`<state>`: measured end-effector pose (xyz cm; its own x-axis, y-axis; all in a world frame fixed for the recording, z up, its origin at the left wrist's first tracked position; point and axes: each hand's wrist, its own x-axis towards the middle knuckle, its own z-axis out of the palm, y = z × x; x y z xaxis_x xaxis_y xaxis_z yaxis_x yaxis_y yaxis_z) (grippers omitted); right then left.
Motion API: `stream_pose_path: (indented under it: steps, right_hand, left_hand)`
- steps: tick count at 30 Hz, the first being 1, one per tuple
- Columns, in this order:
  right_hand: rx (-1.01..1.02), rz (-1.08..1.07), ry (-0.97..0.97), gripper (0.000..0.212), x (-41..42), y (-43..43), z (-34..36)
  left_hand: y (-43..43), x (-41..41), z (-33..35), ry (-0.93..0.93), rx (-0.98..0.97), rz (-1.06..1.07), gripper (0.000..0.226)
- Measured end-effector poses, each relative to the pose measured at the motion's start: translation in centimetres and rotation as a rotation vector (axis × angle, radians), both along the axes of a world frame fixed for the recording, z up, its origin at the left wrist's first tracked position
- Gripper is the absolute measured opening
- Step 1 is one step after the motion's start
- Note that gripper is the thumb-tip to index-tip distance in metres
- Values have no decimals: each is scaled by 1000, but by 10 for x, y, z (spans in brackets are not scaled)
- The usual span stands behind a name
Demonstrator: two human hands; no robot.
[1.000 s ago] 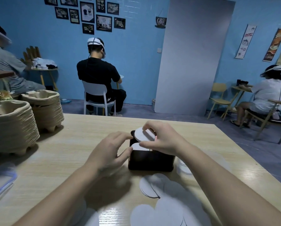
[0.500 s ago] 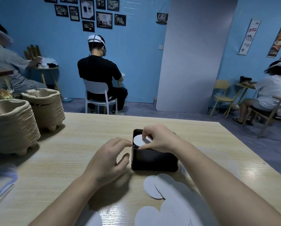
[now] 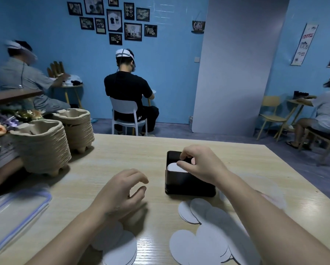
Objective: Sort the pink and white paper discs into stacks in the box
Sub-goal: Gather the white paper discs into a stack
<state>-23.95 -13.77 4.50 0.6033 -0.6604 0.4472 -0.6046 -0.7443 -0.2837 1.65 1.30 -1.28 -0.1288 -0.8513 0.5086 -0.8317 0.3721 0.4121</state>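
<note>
In the box [image 3: 187, 186], pinching a white disc [image 3: 172, 166] with the right hand [image 3: 197, 166]; stack beneath hidden. Holding nothing in the loosely curled left hand [image 3: 122, 190].

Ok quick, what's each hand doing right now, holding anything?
Left hand: open, fingers loosely curled, holding nothing.
Right hand: closed, pinching a white disc at the top of the black box.

Walls: blue wall [image 3: 169, 64] is carrying framed pictures [image 3: 113, 20] and a coffee poster [image 3: 304, 44] | grey panel [image 3: 236, 64] is standing against it | floor: purple-grey floor [image 3: 217, 139] is lying dim | seating: white chair [image 3: 125, 109] and yellow chair [image 3: 271, 104] are standing well apart
</note>
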Motion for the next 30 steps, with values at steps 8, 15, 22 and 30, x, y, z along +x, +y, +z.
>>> stream_pose_path:
  steps: [8, 15, 22, 30]
  right_hand:
    - [7, 259, -147, 15, 13, 105, -37]
    - [170, 374, 14, 19, 40, 161, -72]
    - [221, 317, 140, 38, 43, 177, -74]
    - [229, 240, 217, 50, 27, 149, -65]
  left_hand:
    - [70, 36, -16, 11, 134, 59, 18]
    - [112, 49, -18, -26, 464, 63, 91]
    - [111, 36, -17, -16, 433, 93, 92]
    - [83, 8, -26, 3, 371, 58, 83]
